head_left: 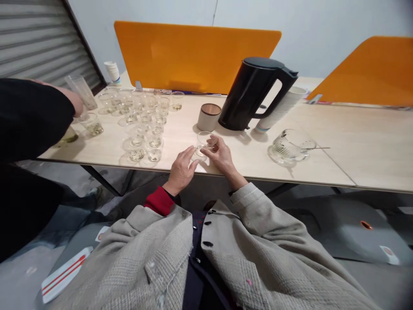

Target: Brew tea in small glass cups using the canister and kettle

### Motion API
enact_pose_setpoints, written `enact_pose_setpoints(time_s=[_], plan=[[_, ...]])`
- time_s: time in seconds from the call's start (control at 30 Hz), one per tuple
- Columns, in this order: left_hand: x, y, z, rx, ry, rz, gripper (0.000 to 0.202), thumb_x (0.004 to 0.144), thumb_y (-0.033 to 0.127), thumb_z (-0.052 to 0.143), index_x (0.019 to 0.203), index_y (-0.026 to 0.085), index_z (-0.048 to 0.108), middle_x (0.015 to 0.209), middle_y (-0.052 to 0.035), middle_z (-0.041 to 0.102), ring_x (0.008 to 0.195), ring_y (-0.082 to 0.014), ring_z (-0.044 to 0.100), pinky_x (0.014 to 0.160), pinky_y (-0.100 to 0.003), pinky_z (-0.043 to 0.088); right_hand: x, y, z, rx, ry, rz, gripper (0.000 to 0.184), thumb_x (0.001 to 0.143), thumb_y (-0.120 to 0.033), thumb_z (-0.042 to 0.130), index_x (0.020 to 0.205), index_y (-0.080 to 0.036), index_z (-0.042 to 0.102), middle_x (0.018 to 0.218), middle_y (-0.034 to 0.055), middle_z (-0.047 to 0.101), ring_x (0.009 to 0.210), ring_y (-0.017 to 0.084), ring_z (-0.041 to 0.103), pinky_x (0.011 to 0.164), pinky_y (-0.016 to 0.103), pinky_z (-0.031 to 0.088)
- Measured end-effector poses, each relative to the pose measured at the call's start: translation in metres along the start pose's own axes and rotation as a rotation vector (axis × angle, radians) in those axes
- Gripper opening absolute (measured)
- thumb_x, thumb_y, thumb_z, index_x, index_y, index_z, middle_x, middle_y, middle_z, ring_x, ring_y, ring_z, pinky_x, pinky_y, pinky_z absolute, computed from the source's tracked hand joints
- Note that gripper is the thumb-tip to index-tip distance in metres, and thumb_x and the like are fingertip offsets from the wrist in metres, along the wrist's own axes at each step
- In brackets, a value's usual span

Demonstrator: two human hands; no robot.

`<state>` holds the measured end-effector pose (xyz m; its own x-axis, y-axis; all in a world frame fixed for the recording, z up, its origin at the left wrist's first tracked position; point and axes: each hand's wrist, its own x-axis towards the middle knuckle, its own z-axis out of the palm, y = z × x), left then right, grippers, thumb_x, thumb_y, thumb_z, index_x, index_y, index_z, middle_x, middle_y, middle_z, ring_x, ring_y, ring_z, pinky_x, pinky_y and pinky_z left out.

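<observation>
Near the table's front edge stands a small clear cup point(204, 138), and my right hand point(220, 156) has its fingers and thumb closed around the cup's right side. My left hand point(181, 168) is just left of it, fingers extended and thumb apart, holding nothing; whether a fingertip touches the cup, I cannot tell. Right behind the cup is a grey canister point(209, 119) with a brown top. To the left stand several small clear cups point(155, 150) in rows, with bits of greenish-brown leaf in the bottom.
A black electric kettle point(247, 94) stands behind my right hand, beside a leaning stack of paper cups point(280, 110). Further right is a ribbed glass cup point(290, 144) with a thin metal handle sticking out. Orange dividers point(193, 56) line the back. At left, a person's black sleeve point(35, 116) reaches over the table.
</observation>
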<state>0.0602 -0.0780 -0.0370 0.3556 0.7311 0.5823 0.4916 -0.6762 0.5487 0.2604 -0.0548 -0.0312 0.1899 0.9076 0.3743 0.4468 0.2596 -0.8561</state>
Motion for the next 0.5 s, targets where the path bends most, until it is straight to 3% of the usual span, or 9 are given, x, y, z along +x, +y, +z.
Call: enact_pose_setpoints(time_s=[0.2, 0.33, 0.5], plan=[[-0.001, 0.004, -0.002, -0.129, 0.079, -0.122, 0.055, 0.102, 0.032, 0.062, 0.154, 0.017, 0.051, 0.158, -0.0187, 0.058, 0.15, -0.0278, 0.054, 0.123, -0.048, 0.05, -0.009, -0.022, 0.008, 0.033, -0.069, -0.057, 0.074, 0.073, -0.074, 0.079, 0.125, -0.023, 0.062, 0.116, 0.0117, 0.077, 0.103, 0.029, 0.072, 0.095, 0.048, 0.057], [-0.006, 0.007, -0.003, -0.199, 0.085, -0.166, 0.07, 0.101, 0.037, 0.066, 0.164, 0.021, 0.039, 0.162, -0.02, 0.053, 0.149, -0.0298, 0.054, 0.116, -0.048, 0.055, -0.014, -0.032, 0.01, 0.055, -0.08, -0.112, 0.071, 0.075, -0.072, 0.08, 0.125, -0.025, 0.063, 0.118, 0.0115, 0.077, 0.113, 0.032, 0.073, 0.1, 0.049, 0.056], [-0.009, 0.006, -0.003, -0.276, 0.09, -0.214, 0.077, 0.099, 0.038, 0.07, 0.166, 0.022, 0.036, 0.16, -0.0208, 0.055, 0.145, -0.0302, 0.059, 0.114, -0.047, 0.056, -0.016, -0.036, 0.011, 0.079, -0.121, -0.113, 0.076, 0.073, -0.072, 0.082, 0.13, -0.025, 0.062, 0.12, 0.0114, 0.077, 0.116, 0.034, 0.074, 0.102, 0.052, 0.057]])
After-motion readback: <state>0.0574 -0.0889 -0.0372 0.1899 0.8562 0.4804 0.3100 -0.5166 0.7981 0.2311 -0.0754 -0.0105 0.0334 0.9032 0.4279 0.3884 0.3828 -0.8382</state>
